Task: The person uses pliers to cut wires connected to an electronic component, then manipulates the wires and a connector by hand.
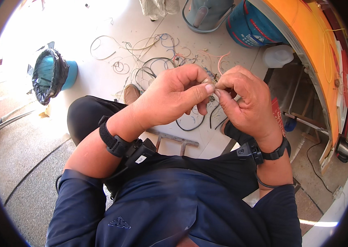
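Observation:
My left hand (176, 94) and my right hand (246, 99) meet in front of me, thumbs and fingertips pinched together. Whatever small piece lies between them is too hidden by the fingers to name. An orange-pink wire (220, 62) rises just behind my right hand's fingers; whether it is held cannot be made out. Beneath and beyond both hands spreads a loose tangle of cut wires (151, 66) in black, grey, white and blue on the pale floor. A black cable piece (190, 128) curves below the fingertips.
At left stands a blue bucket (71, 75) lined with a black plastic bag (44, 84). A grey bucket (209, 20), a large blue bucket (252, 26) and a translucent jug (279, 56) stand far right. An orange panel (318, 45) borders the right. A metal frame (174, 138) lies between my legs.

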`<state>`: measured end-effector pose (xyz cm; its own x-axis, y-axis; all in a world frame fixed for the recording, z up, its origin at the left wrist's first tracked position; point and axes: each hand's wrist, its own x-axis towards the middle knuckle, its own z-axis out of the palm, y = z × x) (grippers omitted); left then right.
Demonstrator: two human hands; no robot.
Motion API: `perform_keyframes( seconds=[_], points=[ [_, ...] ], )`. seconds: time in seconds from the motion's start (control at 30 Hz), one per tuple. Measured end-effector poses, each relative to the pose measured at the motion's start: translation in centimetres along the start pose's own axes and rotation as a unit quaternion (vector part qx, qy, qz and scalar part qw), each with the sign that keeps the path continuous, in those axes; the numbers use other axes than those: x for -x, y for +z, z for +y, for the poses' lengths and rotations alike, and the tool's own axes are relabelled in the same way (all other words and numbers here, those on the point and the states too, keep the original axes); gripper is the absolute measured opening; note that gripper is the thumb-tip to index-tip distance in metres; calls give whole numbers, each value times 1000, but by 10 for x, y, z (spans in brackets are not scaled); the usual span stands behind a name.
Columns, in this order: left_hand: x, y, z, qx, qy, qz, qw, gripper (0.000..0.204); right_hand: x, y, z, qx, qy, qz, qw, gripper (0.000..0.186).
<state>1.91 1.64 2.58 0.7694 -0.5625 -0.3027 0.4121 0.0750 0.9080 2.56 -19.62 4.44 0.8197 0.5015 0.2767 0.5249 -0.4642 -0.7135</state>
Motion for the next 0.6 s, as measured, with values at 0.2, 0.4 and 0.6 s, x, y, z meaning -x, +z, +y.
perform_keyframes(
  seconds=[0.2, 0.4, 0.6],
  points=[
    [-1, 1, -3, 76, 1, 1, 997, 10, 0, 0, 3, -5, -4, 9, 1000, 18],
    [-2, 2, -7, 179, -21, 2, 984, 7, -1, 4, 6, -26, -26, 40, 999, 21],
    [-1, 2, -8, 200, -30, 23, 979, 4, -5, 0, 4, 64, -62, 69, 994, 22]
  ],
)
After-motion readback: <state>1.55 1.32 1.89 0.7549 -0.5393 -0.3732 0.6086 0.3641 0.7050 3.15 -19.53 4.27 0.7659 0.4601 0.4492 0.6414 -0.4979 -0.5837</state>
